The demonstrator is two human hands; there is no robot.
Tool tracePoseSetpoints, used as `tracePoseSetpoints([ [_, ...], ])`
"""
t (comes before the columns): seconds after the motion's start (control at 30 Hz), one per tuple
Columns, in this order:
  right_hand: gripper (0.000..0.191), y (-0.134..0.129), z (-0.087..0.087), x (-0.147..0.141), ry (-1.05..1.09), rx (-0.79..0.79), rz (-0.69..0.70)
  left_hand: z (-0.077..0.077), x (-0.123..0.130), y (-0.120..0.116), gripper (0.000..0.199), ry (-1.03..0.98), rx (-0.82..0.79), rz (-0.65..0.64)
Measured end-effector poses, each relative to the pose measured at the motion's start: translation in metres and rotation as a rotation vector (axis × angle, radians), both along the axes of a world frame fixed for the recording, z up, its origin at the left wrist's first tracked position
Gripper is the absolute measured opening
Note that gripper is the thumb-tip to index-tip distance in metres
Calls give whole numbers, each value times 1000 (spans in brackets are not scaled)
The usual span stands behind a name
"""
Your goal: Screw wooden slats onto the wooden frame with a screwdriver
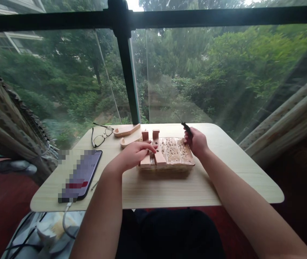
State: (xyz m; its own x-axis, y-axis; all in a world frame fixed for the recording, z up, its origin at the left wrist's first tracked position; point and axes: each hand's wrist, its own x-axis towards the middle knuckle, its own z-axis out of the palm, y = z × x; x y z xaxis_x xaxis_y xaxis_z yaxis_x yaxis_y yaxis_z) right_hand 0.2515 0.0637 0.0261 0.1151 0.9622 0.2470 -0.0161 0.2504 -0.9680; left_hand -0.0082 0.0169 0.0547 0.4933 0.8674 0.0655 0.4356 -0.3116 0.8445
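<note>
My right hand [196, 139] is closed round the black handle of a screwdriver [186, 127], its thin shaft pointing up and left, clear of the work. Below it lies a box-like block [176, 153] wrapped in clear film or tape, its top dotted with many small holes. Two notched wooden parts rest on the block's left side: a near one [160, 158] and another [145, 135] partly under my left hand [136, 155]. The left hand lies over them with its index finger stretched out, touching the wood; its other fingers are partly hidden.
Two curved wooden pieces, one behind [128, 131] and one nearer [126, 142], lie left of the block. Eyeglasses [99, 138] and a phone [88, 176] with a charging cable [65, 219] lie on the table's [153, 194] left. A window [175, 72] stands behind.
</note>
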Motion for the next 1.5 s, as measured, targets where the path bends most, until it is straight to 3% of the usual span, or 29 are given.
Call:
tracePoseSetpoints([
  [0.2,29,1,-9,1,208,22,13,-1,0,4,30,5,30,25],
  [0.47,25,-9,-5,-1,269,71,23,-3,3,6,23,-127,-32,59],
  [0.57,22,-8,-2,0,354,43,59,-2,-8,4,21,-219,55,159],
  [0.63,19,-7,0,3,420,24,82,-2,-22,6,22,-238,176,296],
  [0.73,17,-6,3,7,475,5,109,-4,-45,12,29,-11,319,524],
  [0.8,17,-7,3,7,481,-8,129,-8,-52,18,34,261,305,572],
  [0.87,17,-8,2,6,472,-20,147,-13,-50,26,39,394,275,565],
  [1.07,19,-8,-1,3,441,-9,162,-29,-32,50,45,505,218,575],
  [1.23,26,-8,-3,3,405,-1,178,-35,-29,60,27,599,190,590],
  [1.33,29,-8,-4,3,373,-4,189,-33,-28,59,20,613,217,598],
  [1.5,28,-8,-6,4,384,-13,193,-19,-27,44,30,548,362,729],
])
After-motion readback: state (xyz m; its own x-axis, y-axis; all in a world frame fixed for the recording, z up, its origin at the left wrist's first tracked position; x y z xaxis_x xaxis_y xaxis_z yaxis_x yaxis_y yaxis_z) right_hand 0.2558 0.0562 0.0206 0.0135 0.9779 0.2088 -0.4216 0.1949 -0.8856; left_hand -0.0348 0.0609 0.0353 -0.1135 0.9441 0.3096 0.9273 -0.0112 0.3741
